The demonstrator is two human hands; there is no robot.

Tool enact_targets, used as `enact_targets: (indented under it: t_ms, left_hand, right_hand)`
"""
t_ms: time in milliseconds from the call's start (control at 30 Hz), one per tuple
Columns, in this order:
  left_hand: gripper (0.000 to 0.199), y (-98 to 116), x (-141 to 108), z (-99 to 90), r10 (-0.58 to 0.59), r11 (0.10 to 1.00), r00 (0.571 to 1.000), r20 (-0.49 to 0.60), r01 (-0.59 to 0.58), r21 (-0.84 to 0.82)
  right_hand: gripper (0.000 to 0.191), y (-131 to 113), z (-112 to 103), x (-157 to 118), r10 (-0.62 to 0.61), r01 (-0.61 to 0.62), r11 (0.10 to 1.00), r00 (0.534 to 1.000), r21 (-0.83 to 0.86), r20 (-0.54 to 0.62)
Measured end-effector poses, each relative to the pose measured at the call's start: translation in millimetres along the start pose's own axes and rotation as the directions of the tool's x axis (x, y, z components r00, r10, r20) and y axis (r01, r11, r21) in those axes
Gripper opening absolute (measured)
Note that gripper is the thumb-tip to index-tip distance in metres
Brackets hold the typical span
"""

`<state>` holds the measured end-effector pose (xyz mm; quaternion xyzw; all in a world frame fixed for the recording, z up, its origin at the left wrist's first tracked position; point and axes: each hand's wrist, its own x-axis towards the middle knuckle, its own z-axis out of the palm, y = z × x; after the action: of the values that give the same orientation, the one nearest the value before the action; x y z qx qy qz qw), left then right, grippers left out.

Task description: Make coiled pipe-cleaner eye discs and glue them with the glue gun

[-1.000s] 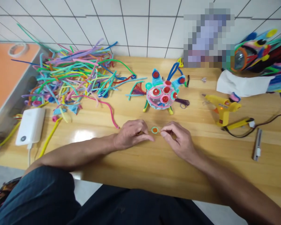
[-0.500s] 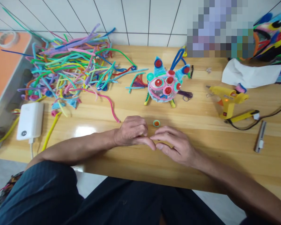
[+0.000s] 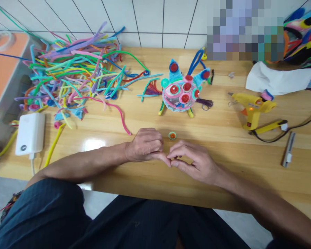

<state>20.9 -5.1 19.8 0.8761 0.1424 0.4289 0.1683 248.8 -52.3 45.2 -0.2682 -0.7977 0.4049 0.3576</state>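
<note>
Near the table's front edge, my left hand (image 3: 146, 145) has its fingers curled in, with one finger stretched toward the other hand. The thumb and fingertips of my right hand (image 3: 193, 159) come together at the tip of that finger. Anything between them is too small or hidden to make out. Just behind the hands lies a small round coil (image 3: 172, 135), orange with a pale green rim. Farther back stands a colourful pipe-cleaner figure (image 3: 180, 95) with red discs, blue ears and a blue loop.
Loose pipe cleaners (image 3: 75, 69) are heaped at the back left, near a white power bank (image 3: 30, 134). On the right lie a yellow glue gun (image 3: 254, 107) with its black cord, a cutter (image 3: 289, 149) and white paper (image 3: 277, 79).
The fingertips of my right hand have closed in on the left hand's outstretched finger. The whole view has shifted slightly.
</note>
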Motion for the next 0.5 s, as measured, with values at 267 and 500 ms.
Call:
enact_targets:
  t_ms: [267,500]
  left_hand:
    - [0.046,0.3,0.8,1.4,0.049,0.998,0.999,0.017,-0.049,-0.026]
    - [0.044,1.8,-0.2,1.5,0.066,0.998,0.993,0.094,-0.066,-0.004]
  right_hand:
    - [0.01,-6.4,-9.0,4.6,0.155,-0.177,0.978,0.972,0.114,0.178]
    - [0.009,-4.7,-11.5,2.7,0.252,-0.302,0.946,0.914,0.119,0.318]
